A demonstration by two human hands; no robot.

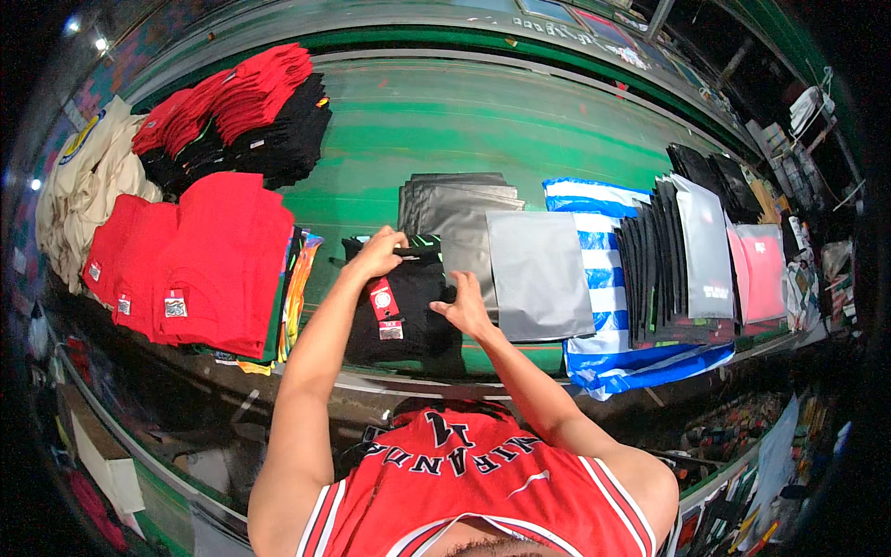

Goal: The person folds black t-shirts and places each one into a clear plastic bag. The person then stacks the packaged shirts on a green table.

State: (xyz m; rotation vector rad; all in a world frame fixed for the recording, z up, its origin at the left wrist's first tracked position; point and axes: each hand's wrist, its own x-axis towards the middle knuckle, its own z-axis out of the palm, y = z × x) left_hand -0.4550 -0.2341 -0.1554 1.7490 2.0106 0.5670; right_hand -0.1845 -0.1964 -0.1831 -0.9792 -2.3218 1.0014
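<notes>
A folded black garment [419, 299] lies on the green table [445, 125] in front of me, with a red hang tag [383, 298] and a white size label [390, 330] on it. Its far edge is bunched in a fold, and my left hand [379, 254] has its fingers curled on that fold. My right hand [465, 304] is over the garment's right side, thumb and fingers spread, holding nothing. Just beyond and to the right are dark grey plastic bags [463, 202] in a fanned pile. A lighter grey bag [541, 275] overlaps them.
At left stand stacks of folded red shirts [223, 257], red garments [271, 83] over black ones [285, 146], and cream cloth [97, 181]. At right, a blue-and-white striped plastic sheet [602, 278] lies under a row of bagged garments [703, 244]. The table's near edge [445, 384] runs before me.
</notes>
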